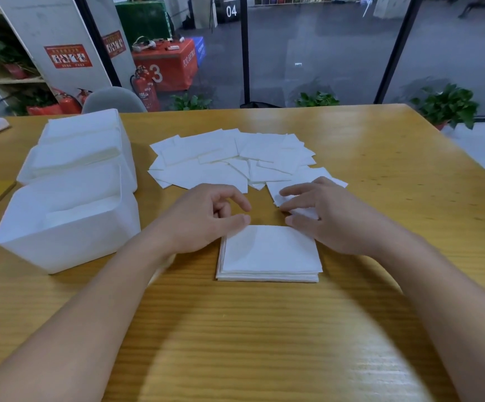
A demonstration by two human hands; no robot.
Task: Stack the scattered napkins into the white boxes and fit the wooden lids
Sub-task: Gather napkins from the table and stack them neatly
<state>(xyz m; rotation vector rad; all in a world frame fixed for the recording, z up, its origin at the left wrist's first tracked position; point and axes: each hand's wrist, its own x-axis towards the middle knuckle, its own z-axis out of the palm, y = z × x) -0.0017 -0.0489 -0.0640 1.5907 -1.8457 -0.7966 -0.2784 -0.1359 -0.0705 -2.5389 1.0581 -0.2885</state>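
Wooden table (264, 329). Three white boxes (61, 227) far left. Scattered napkins (229, 158) mid-table; neat napkin stack (269, 253) nearer. Left hand (206, 219) loosely curled, empty, thumb touching stack. Right hand (322, 216) pinching single napkin (305, 211).

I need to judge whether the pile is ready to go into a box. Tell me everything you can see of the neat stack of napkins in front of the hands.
The napkin stack is a low, squared pile of white paper napkins, edges nearly flush, with thin layers showing along its near and left sides. It lies flat on the wooden table, apart from the scattered napkins beyond it. The left hand touches its far left corner with the thumb; the right hand is at its far right corner.
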